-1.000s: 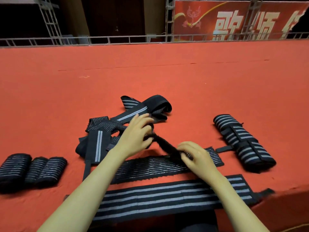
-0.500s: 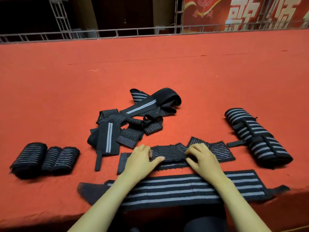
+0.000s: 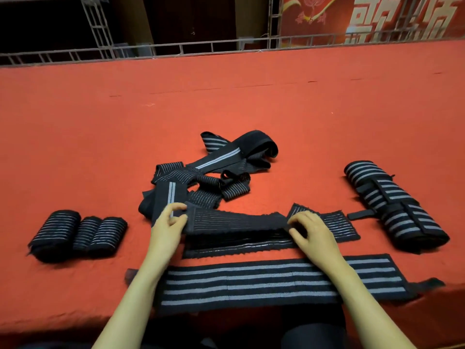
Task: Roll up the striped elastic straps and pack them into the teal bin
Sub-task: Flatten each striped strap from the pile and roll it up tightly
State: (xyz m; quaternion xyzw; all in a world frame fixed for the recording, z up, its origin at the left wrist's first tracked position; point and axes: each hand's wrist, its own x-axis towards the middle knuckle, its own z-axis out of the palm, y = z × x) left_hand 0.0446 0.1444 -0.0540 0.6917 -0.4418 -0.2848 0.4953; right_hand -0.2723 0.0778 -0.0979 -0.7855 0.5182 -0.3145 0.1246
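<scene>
A thin-striped black elastic strap [image 3: 236, 220] lies stretched sideways on the red table [image 3: 226, 102], folded over lengthwise. My left hand [image 3: 169, 224] pinches its left end and my right hand [image 3: 310, 230] holds its right part with curled fingers. A wide strap with grey stripes [image 3: 276, 280] lies flat along the near edge, under my forearms. A tangle of loose straps [image 3: 211, 170] sits just behind. No teal bin is in view.
Three rolled straps [image 3: 78, 234] lie side by side at the left. A large rolled bundle of wide striped straps [image 3: 395, 207] lies at the right. A metal railing [image 3: 176, 47] and a red banner [image 3: 364, 16] stand beyond the far edge.
The strap that my hands held up twisted has come down onto the table. My hands have moved apart along it, the left one to its left end, and it now lies folded over.
</scene>
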